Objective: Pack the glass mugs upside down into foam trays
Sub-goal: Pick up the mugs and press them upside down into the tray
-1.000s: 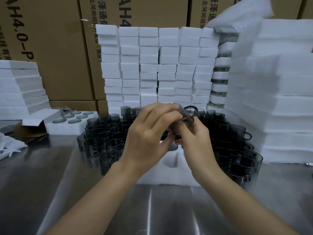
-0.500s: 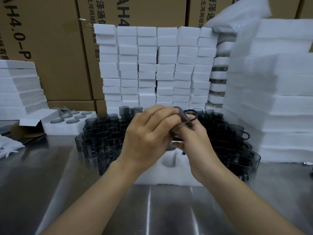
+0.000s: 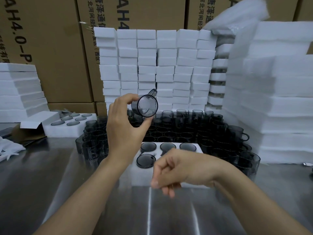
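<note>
Two hands (image 3: 123, 131) (image 3: 184, 168), one held mug (image 3: 146, 106), a near tray (image 3: 135, 177) with four mugs (image 3: 146, 161), a far tray (image 3: 55, 129) with six.

The left cardboard box (image 3: 50, 56) reads "AH4.0-P" (cut off); the middle box (image 3: 152, 11) "AH4" beside Chinese print.
</note>
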### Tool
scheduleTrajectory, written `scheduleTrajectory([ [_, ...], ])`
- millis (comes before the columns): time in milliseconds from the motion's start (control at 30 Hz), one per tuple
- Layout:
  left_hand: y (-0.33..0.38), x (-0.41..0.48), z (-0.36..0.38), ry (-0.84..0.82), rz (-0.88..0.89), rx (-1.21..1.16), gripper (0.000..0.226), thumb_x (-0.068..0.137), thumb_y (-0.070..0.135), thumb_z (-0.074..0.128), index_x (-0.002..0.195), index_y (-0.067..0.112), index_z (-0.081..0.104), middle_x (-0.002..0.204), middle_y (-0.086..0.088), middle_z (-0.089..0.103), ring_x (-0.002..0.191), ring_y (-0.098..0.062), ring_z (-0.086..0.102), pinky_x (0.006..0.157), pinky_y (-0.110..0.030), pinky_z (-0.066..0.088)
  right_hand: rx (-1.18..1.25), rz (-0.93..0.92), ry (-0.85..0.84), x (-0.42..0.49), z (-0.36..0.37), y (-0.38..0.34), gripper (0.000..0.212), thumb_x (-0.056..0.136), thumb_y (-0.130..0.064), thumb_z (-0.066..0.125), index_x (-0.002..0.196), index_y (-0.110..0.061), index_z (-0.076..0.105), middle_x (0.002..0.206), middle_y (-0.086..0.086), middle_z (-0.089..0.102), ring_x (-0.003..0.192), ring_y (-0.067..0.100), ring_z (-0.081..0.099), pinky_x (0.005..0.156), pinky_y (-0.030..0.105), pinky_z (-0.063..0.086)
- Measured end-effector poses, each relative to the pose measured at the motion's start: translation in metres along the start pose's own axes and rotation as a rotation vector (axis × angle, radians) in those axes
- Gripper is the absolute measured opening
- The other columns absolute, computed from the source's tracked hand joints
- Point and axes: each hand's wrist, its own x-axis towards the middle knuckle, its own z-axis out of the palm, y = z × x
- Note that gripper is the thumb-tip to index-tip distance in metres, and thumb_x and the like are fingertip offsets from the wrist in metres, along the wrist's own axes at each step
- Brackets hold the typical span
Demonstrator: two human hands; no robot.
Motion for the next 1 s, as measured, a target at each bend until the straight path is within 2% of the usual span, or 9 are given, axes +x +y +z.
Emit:
scheduleTrajectory([
  [300,0.008,-0.003,0.001,-0.087,-0.037,-0.088,0.055,0.084,0.024,0.091,0.128,0.028,0.059,0.127,0.017,0.064,0.122,-0.011,0.060,0.089,-0.023,0.049,-0.163,0.019,-0.042,0.003,0.002,0.009,0.020,0.093,-0.027,0.083,0.094,-0.008,0.080,0.082,0.007,0.075,0.063,0.009,0.056,0.060,0.015,0.042],
  [400,0.010,-0.003,0.002,-0.105,-0.057,-0.114,0.055,0.084,0.024,0.092,0.129,0.028,0.060,0.127,0.017,0.066,0.122,-0.014,0.062,0.086,-0.022,0.049,-0.112,-0.041,0.059,0.003,-0.001,0.008,0.019,0.093,-0.023,0.084,0.088,-0.006,0.079,0.079,0.023,0.071,0.068,0.016,0.058,0.066,0.021,0.047],
  [533,0.010,-0.001,0.002,-0.154,-0.148,-0.191,0.058,0.082,0.028,0.092,0.131,0.032,0.061,0.128,0.019,0.068,0.127,-0.014,0.063,0.087,-0.027,0.054,-0.112,-0.171,0.382,0.001,-0.010,0.002,0.038,0.100,-0.036,0.076,0.072,-0.010,0.074,0.062,0.005,0.063,0.060,0.011,0.056,0.060,0.021,0.046],
  [633,0.012,0.001,0.004,-0.218,-0.344,-0.362,0.056,0.080,0.039,0.091,0.131,0.033,0.067,0.123,0.015,0.076,0.121,-0.013,0.070,0.087,-0.040,0.059,-0.034,-0.343,0.773,0.003,-0.014,0.001,0.019,0.102,-0.020,0.073,0.085,-0.012,0.073,0.070,0.000,0.066,0.063,0.010,0.058,0.061,0.025,0.048],
  [667,0.014,0.002,0.004,-0.234,-0.414,-0.420,0.055,0.079,0.044,0.089,0.129,0.031,0.070,0.119,0.012,0.078,0.117,-0.013,0.072,0.088,-0.039,0.059,-0.036,-0.371,0.894,0.003,-0.015,0.002,0.008,0.100,-0.016,0.073,0.093,-0.018,0.073,0.075,-0.007,0.066,0.065,0.011,0.058,0.061,0.030,0.051],
  [733,0.017,0.004,0.003,-0.274,-0.515,-0.510,0.053,0.077,0.054,0.084,0.122,0.027,0.077,0.111,0.009,0.082,0.107,-0.009,0.076,0.086,-0.024,0.058,-0.126,-0.375,1.080,0.003,-0.017,0.005,0.025,0.096,-0.016,0.075,0.113,-0.033,0.068,0.095,-0.015,0.066,0.072,0.014,0.063,0.068,0.042,0.059],
  [800,0.021,0.006,0.002,-0.334,-0.586,-0.558,0.047,0.078,0.060,0.080,0.112,0.028,0.082,0.103,0.008,0.083,0.096,-0.004,0.077,0.075,-0.015,0.054,-0.220,-0.391,1.138,0.002,-0.019,0.008,0.049,0.094,-0.018,0.078,0.133,-0.041,0.060,0.115,-0.019,0.062,0.088,0.015,0.068,0.077,0.047,0.062],
  [867,0.023,0.006,0.003,-0.386,-0.651,-0.579,0.041,0.082,0.062,0.076,0.104,0.028,0.085,0.100,0.005,0.083,0.088,-0.006,0.076,0.074,-0.024,0.052,-0.214,-0.407,1.099,0.002,-0.020,0.009,0.059,0.094,-0.022,0.079,0.143,-0.043,0.057,0.127,-0.021,0.059,0.104,0.013,0.068,0.076,0.042,0.063],
  [1000,0.026,0.006,0.002,-0.421,-0.700,-0.597,0.032,0.089,0.057,0.071,0.105,0.033,0.085,0.106,0.003,0.083,0.089,-0.009,0.075,0.079,-0.032,0.051,-0.178,-0.406,1.048,0.005,-0.019,0.012,0.058,0.096,-0.023,0.079,0.148,-0.041,0.059,0.126,-0.020,0.065,0.093,0.008,0.069,0.067,0.027,0.058],
])
